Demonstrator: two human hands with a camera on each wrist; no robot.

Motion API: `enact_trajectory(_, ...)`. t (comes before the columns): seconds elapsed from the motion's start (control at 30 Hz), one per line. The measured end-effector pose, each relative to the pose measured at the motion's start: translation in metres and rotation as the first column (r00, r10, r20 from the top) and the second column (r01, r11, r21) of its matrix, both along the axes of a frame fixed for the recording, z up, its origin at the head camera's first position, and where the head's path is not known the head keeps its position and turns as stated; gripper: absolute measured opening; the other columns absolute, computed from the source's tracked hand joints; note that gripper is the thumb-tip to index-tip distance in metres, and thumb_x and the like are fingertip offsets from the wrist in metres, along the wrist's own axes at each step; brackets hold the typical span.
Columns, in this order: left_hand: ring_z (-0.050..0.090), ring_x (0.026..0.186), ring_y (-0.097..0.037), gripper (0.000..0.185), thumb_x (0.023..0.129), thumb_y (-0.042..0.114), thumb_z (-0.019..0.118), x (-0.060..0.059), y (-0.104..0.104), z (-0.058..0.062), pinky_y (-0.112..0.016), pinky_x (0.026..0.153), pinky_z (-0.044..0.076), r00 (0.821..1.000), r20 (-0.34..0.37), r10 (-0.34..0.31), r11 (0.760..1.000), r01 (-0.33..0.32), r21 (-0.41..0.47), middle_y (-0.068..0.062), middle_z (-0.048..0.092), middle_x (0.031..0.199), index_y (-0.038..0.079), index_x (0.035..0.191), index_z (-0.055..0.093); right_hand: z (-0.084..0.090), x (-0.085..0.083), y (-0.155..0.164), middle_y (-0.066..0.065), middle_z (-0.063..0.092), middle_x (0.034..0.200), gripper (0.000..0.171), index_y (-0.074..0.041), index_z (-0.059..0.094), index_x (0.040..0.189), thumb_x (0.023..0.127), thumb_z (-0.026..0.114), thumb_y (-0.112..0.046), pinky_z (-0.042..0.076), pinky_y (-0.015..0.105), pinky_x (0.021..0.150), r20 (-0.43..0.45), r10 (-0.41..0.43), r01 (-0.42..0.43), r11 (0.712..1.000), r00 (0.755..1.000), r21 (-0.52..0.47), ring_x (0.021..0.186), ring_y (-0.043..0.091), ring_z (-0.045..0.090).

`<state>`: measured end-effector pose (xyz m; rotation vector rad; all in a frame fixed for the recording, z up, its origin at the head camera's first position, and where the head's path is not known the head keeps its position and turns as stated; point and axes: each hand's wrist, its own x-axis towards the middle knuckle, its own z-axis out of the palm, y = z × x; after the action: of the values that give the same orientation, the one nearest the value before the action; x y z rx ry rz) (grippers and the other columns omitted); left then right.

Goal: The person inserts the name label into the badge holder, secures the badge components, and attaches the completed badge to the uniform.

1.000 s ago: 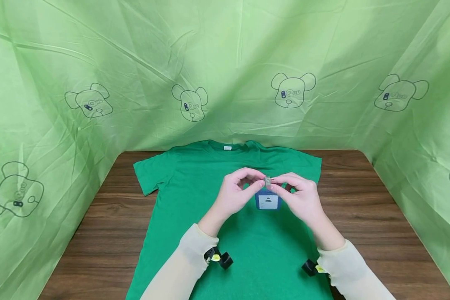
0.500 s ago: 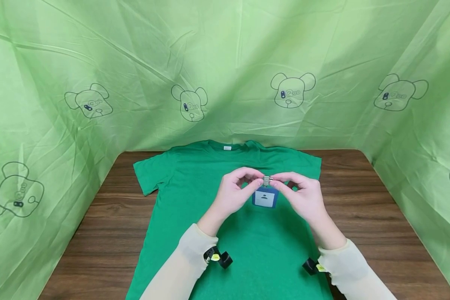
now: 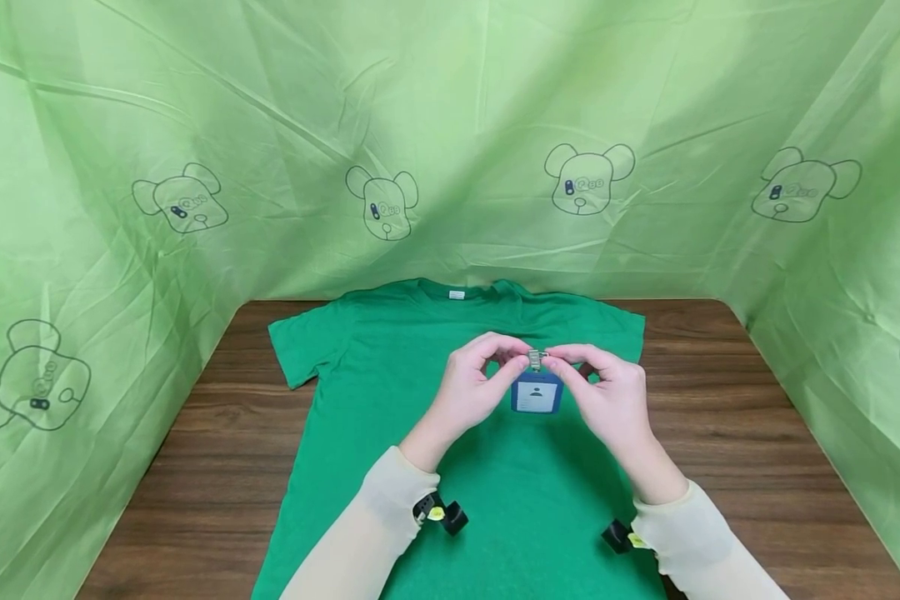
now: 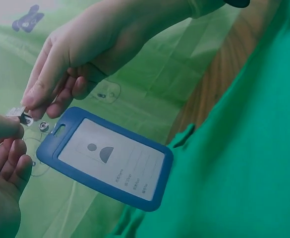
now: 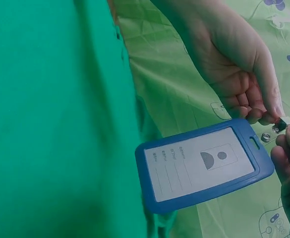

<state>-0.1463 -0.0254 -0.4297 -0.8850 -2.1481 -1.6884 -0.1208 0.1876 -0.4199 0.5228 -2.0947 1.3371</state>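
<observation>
Above the green T-shirt (image 3: 457, 467) hangs a blue badge holder (image 3: 536, 394) with a white card in it. Its metal clip (image 3: 536, 359) sits between both hands. My left hand (image 3: 471, 379) pinches the left side of the clip with thumb and index finger. On the other side, my right hand (image 3: 603, 392) pinches the clip the same way. In the left wrist view, the badge holder (image 4: 107, 161) tilts below the clip (image 4: 17, 113). A round snap (image 5: 266, 137) shows near the holder's slot in the right wrist view. The strap between them is hard to see.
The T-shirt lies spread on a brown wooden table (image 3: 727, 433), its collar at the far edge. Green curtains (image 3: 450, 125) with bear-face drawings surround the table on three sides. Both wrists carry a small black camera (image 3: 456, 518).
The badge holder swung slightly left and then back to the right. The clip has turned a little between the fingers. Both hands stay in nearly the same place.
</observation>
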Motion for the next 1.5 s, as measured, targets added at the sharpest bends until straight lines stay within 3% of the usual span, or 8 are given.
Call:
enact_trajectory(0.23, 0.062, 0.095, -0.011, 0.010, 0.108, 0.013, 0.071, 0.0011, 0.0019, -0.0006, -0.029, 0.078, 0.056, 0.999, -0.044, 0.030, 0.999, -0.032, -0.037, 0.001, 0.071, 0.107, 0.009, 0.115, 0.077, -0.0030, 0.0000, -0.0015, 0.006, 0.083, 0.093, 0.027, -0.007, 0.086, 0.105, 0.085, 0.088, 0.011, 0.051, 0.015, 0.066, 0.004, 0.024, -0.024, 1.000, 1.000, -0.017, 0.077, 0.001, 0.068)
enact_trajectory(0.53, 0.062, 0.093, -0.011, 0.007, 0.109, 0.009, 0.069, 0.0021, 0.0016, -0.0046, -0.036, 0.075, 0.058, 1.000, 0.007, 0.006, 0.998, -0.006, -0.063, 0.000, 0.070, 0.107, 0.009, 0.114, 0.073, -0.0036, 0.0021, -0.0044, 0.010, 0.082, 0.091, 0.028, -0.005, 0.085, 0.103, 0.083, 0.089, 0.013, 0.050, 0.013, 0.067, -0.017, 0.039, -0.039, 0.999, 0.999, -0.025, 0.075, 0.002, 0.068)
enact_trajectory(0.77, 0.064, 0.094, -0.013, 0.005, 0.109, 0.007, 0.069, 0.0015, 0.0030, -0.0046, -0.042, 0.081, 0.062, 1.000, 0.013, -0.010, 0.998, 0.011, -0.062, -0.003, 0.071, 0.108, 0.007, 0.113, 0.072, -0.0053, 0.0008, -0.0020, 0.009, 0.082, 0.091, 0.026, -0.004, 0.085, 0.103, 0.084, 0.088, 0.013, 0.051, 0.014, 0.066, -0.009, 0.056, -0.056, 0.998, 0.998, -0.032, 0.076, 0.000, 0.069)
enact_trajectory(1.07, 0.065, 0.093, -0.011, 0.005, 0.107, 0.007, 0.071, 0.0005, 0.0052, -0.0027, -0.026, 0.080, 0.057, 0.999, -0.024, 0.026, 0.995, -0.028, -0.093, -0.002, 0.073, 0.105, 0.007, 0.111, 0.075, -0.0053, -0.0008, -0.0026, 0.009, 0.082, 0.090, 0.029, -0.004, 0.086, 0.102, 0.080, 0.089, 0.015, 0.050, 0.014, 0.064, -0.035, 0.027, -0.027, 1.000, 0.999, -0.014, 0.073, 0.002, 0.069)
enact_trajectory(1.5, 0.066, 0.095, -0.015, 0.004, 0.107, 0.006, 0.071, 0.0001, 0.0038, -0.0035, -0.025, 0.084, 0.058, 0.997, -0.074, 0.027, 0.992, -0.036, -0.123, -0.004, 0.072, 0.106, 0.005, 0.109, 0.074, -0.0007, -0.0015, -0.0036, 0.007, 0.082, 0.087, 0.028, -0.005, 0.085, 0.102, 0.081, 0.090, 0.013, 0.051, 0.014, 0.063, -0.016, 0.040, -0.040, 0.999, 0.999, -0.001, 0.073, 0.003, 0.072)
